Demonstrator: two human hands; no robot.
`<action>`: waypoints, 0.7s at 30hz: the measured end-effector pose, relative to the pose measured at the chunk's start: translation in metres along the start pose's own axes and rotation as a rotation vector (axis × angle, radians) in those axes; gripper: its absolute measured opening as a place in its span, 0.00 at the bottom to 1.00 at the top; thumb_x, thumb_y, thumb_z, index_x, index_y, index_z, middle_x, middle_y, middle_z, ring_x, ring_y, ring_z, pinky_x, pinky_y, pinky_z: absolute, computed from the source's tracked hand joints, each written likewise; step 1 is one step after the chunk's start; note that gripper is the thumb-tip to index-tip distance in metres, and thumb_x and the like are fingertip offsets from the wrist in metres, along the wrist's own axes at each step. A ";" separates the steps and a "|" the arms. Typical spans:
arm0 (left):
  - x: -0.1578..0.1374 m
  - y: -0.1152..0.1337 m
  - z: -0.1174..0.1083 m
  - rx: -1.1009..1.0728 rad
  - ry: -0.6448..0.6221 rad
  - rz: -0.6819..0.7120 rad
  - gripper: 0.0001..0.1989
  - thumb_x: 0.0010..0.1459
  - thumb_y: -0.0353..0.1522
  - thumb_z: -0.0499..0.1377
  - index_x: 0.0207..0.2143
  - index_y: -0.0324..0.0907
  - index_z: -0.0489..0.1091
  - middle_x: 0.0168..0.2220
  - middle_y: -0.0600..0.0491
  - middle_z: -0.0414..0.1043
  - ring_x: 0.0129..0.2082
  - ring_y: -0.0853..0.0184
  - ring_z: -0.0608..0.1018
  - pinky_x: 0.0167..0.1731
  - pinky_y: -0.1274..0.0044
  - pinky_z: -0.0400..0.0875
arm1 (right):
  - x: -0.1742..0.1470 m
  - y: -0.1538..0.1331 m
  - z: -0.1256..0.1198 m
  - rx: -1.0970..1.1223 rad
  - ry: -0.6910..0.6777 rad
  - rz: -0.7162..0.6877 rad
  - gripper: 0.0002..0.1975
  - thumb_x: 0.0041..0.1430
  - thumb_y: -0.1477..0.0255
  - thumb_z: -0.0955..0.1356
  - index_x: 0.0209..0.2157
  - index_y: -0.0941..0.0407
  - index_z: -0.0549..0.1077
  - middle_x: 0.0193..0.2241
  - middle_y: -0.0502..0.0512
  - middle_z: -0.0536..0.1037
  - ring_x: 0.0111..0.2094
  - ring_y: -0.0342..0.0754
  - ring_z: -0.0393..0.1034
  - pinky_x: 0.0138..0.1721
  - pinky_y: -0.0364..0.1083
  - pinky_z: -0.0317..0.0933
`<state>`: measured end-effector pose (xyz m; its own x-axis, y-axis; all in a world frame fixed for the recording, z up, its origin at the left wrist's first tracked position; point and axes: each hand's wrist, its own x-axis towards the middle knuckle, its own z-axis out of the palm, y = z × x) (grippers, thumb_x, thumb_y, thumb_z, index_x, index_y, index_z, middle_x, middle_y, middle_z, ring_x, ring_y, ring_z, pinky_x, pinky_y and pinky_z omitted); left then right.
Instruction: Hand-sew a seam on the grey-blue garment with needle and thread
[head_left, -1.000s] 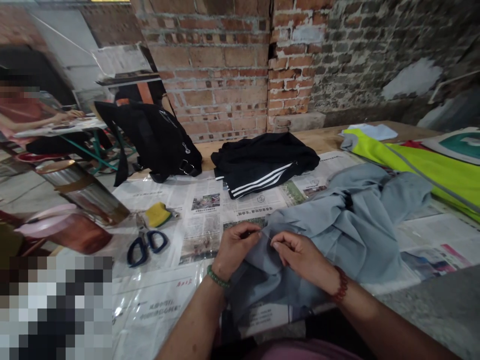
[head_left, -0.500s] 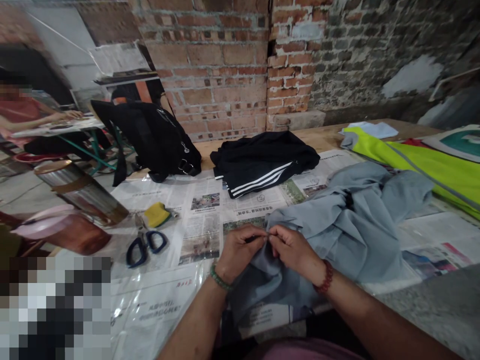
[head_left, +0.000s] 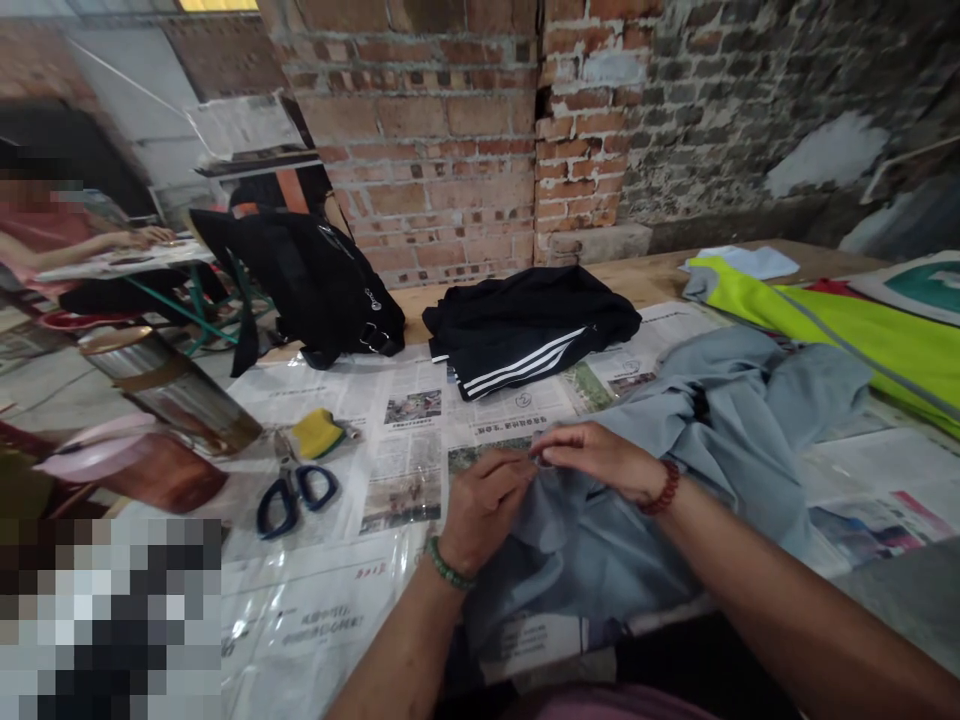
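Note:
A grey cloth garment lies rumpled across the near part of the table and spreads to the right. My left hand, with a green bead bracelet, is closed in a pinch on an edge of this garment. My right hand, wearing a red bead bracelet, meets the left fingertips at the same spot. Its thumb and forefinger come together there; whatever is between them is too small to make out. To the left lie blue-handled scissors and a yellow-and-green sponge.
Newspaper under clear plastic covers the table. A steel flask and a lidded reddish cup stand left. Behind are a black backpack and folded black clothing. A neon-yellow garment and an iron are right. Another person sits far left.
My right hand has shifted slightly up and its fingers have straightened and turned flatter over the left fingertips. My left hand keeps its pinch, rolled a little inward. The garment stays nearly in place.

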<state>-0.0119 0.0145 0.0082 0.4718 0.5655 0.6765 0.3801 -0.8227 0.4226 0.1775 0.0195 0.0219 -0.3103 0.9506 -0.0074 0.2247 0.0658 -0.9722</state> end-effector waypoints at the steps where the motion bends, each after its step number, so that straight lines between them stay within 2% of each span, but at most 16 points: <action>1: 0.000 0.000 0.000 0.001 0.009 -0.004 0.08 0.55 0.24 0.55 0.33 0.41 0.73 0.32 0.49 0.73 0.33 0.70 0.75 0.32 0.79 0.72 | -0.001 0.003 0.003 0.092 -0.034 0.041 0.10 0.49 0.69 0.66 0.34 0.56 0.76 0.33 0.53 0.77 0.36 0.46 0.69 0.41 0.46 0.60; 3: 0.000 0.000 0.001 -0.004 0.012 -0.008 0.08 0.55 0.25 0.55 0.33 0.41 0.73 0.32 0.50 0.73 0.32 0.70 0.75 0.31 0.79 0.72 | -0.004 0.007 0.008 0.222 -0.021 0.091 0.11 0.46 0.68 0.69 0.33 0.56 0.76 0.33 0.52 0.77 0.37 0.46 0.69 0.41 0.46 0.59; 6: 0.000 -0.001 0.003 -0.016 -0.003 -0.012 0.08 0.55 0.26 0.55 0.34 0.42 0.73 0.32 0.51 0.72 0.32 0.70 0.75 0.31 0.79 0.72 | -0.007 0.010 0.013 0.299 0.043 0.132 0.11 0.42 0.67 0.71 0.30 0.57 0.77 0.29 0.50 0.76 0.32 0.43 0.67 0.38 0.44 0.57; 11: 0.000 0.001 0.004 -0.103 -0.009 -0.123 0.07 0.54 0.26 0.56 0.34 0.42 0.72 0.30 0.52 0.72 0.32 0.70 0.74 0.33 0.78 0.70 | -0.003 0.011 0.017 0.362 0.078 0.109 0.08 0.42 0.68 0.72 0.25 0.58 0.75 0.23 0.47 0.72 0.27 0.40 0.62 0.33 0.42 0.55; 14: 0.001 0.001 0.005 -0.201 0.001 -0.382 0.06 0.50 0.28 0.59 0.34 0.41 0.71 0.29 0.53 0.72 0.29 0.70 0.73 0.30 0.79 0.68 | -0.003 0.012 0.020 0.362 0.111 0.056 0.07 0.45 0.68 0.70 0.25 0.58 0.73 0.23 0.46 0.70 0.26 0.39 0.60 0.31 0.41 0.53; 17: 0.003 -0.001 0.006 -0.427 -0.112 -0.686 0.08 0.49 0.33 0.60 0.32 0.39 0.72 0.27 0.54 0.72 0.25 0.70 0.71 0.24 0.80 0.65 | -0.003 0.013 0.025 0.379 0.185 0.006 0.08 0.48 0.67 0.69 0.25 0.58 0.70 0.22 0.46 0.69 0.25 0.39 0.60 0.29 0.41 0.53; 19: 0.004 -0.002 0.007 -0.586 -0.208 -0.794 0.08 0.47 0.34 0.60 0.28 0.38 0.73 0.24 0.54 0.70 0.23 0.71 0.69 0.22 0.81 0.62 | -0.001 0.014 0.030 0.431 0.229 -0.005 0.09 0.48 0.66 0.68 0.24 0.57 0.68 0.21 0.47 0.70 0.23 0.39 0.60 0.27 0.41 0.53; 21: 0.005 -0.002 0.005 -0.687 -0.231 -0.865 0.08 0.45 0.34 0.62 0.24 0.37 0.73 0.21 0.56 0.68 0.21 0.73 0.67 0.20 0.82 0.59 | 0.002 0.016 0.034 0.507 0.276 -0.010 0.10 0.48 0.65 0.68 0.24 0.57 0.67 0.20 0.47 0.70 0.21 0.39 0.60 0.26 0.41 0.53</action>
<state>-0.0065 0.0190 0.0073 0.4254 0.8992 -0.1025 0.1663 0.0337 0.9855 0.1490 0.0120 -0.0015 -0.0419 0.9991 -0.0021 -0.2692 -0.0134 -0.9630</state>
